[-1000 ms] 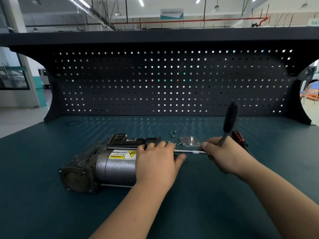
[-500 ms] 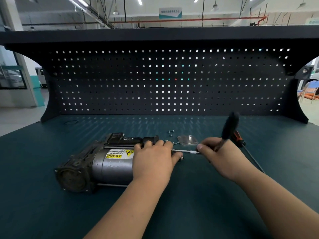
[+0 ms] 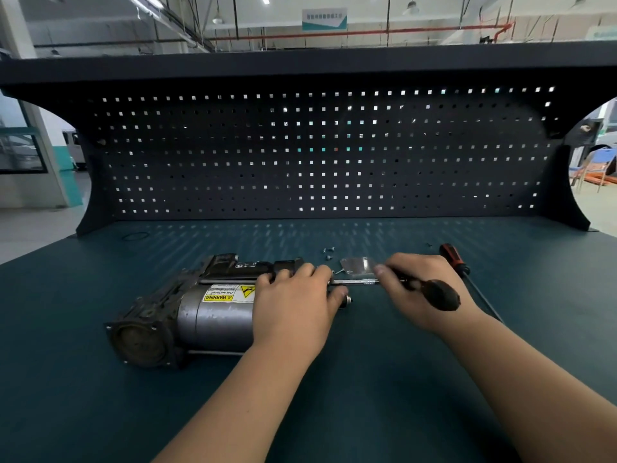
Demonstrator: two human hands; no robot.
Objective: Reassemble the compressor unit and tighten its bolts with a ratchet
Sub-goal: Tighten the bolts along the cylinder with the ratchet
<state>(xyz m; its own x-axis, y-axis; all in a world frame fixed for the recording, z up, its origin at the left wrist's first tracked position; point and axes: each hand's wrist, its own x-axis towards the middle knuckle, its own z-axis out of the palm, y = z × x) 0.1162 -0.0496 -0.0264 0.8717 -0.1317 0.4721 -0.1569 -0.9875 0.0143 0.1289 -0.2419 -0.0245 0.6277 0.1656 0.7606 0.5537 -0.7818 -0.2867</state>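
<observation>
The compressor unit (image 3: 200,312) lies on its side on the dark green bench, a grey cylinder with a yellow warning label and a dark cast end facing me. My left hand (image 3: 297,309) lies over its right end, fingers curled round the housing. My right hand (image 3: 417,292) grips the ratchet (image 3: 430,292), whose black handle points toward me. The ratchet's silver extension (image 3: 354,281) runs left into the compressor's right end, under my left fingers.
A small metal cover plate (image 3: 356,265) and a few loose bolts (image 3: 329,253) lie just behind my hands. A red-and-black screwdriver (image 3: 455,262) lies to the right. A black O-ring (image 3: 135,236) sits far left. The pegboard back panel (image 3: 317,155) closes off the rear.
The ratchet handle has swung down from upright to point toward me, turned by my right hand. My left hand stays on the compressor.
</observation>
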